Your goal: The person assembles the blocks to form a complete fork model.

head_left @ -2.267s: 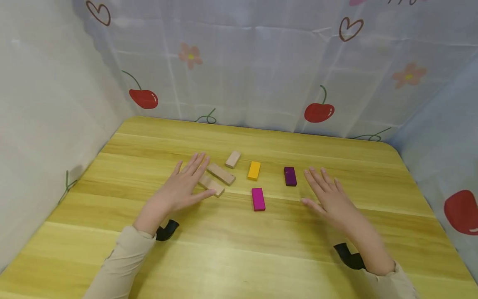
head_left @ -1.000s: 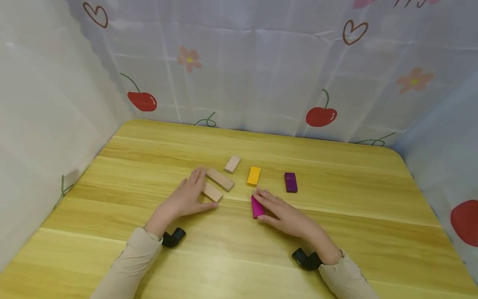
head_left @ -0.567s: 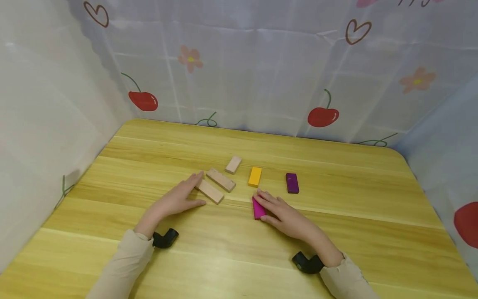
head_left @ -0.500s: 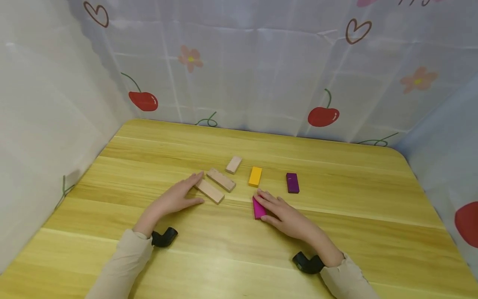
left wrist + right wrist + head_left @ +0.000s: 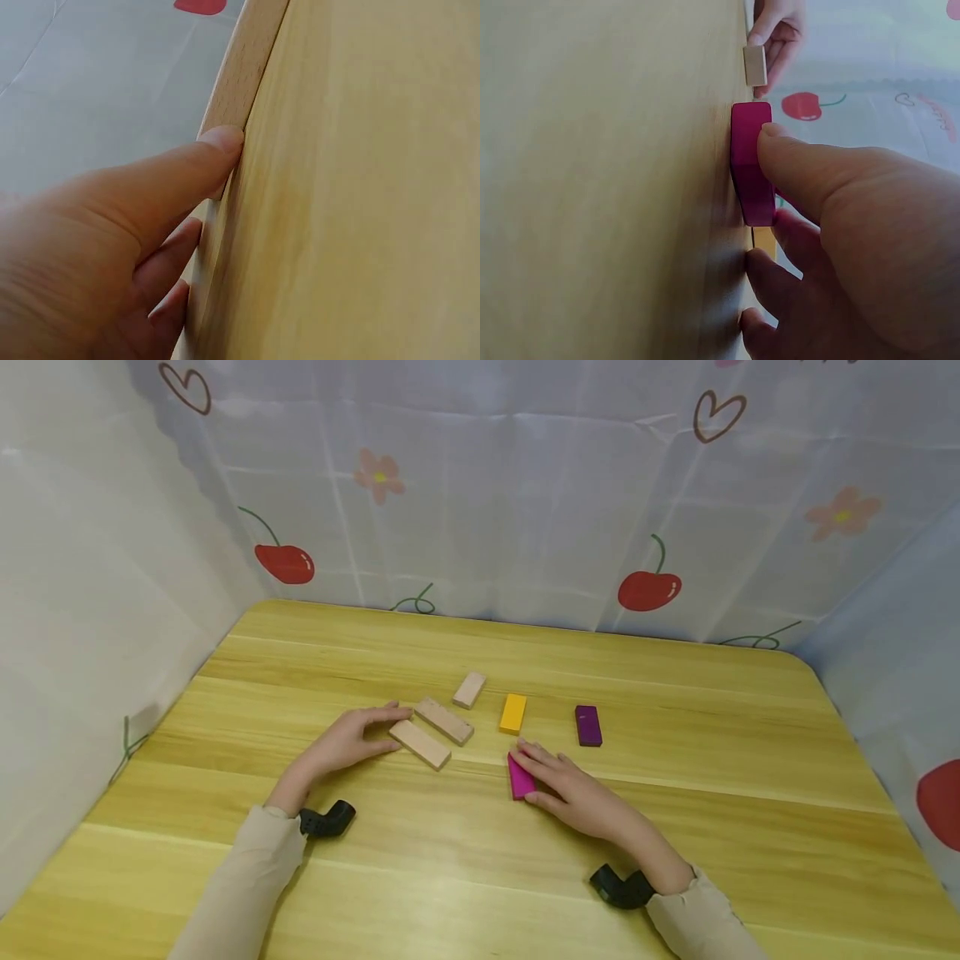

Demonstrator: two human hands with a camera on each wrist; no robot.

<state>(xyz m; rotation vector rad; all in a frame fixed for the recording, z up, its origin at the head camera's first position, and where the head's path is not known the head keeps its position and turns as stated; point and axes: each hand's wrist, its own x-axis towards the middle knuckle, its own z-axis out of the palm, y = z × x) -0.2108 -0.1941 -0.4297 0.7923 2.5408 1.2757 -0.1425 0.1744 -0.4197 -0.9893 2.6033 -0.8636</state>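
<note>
In the head view, my left hand (image 5: 339,745) has its thumb and forefinger at the left end of the nearer long plain wooden block (image 5: 422,746), which lies flat. The left wrist view shows the thumb pressed on the side of this block (image 5: 244,79). My right hand (image 5: 576,795) grips the magenta block (image 5: 519,780) from the right, forefinger over its far end and thumb near its front corner. In the right wrist view the thumb lies along an edge of the magenta block (image 5: 750,146), with the forefinger partly hidden behind it.
A second long plain block (image 5: 444,721) lies just behind the first. Farther back are a short plain block (image 5: 469,690) and a yellow block (image 5: 513,713). To the right lies a dark purple block (image 5: 588,726). A patterned curtain (image 5: 480,510) stands behind the wooden table (image 5: 480,877).
My right hand came in from the right and took hold of the magenta block. My left hand drew back leftward from over the plain blocks, then closed its fingertips on the nearer one's left end.
</note>
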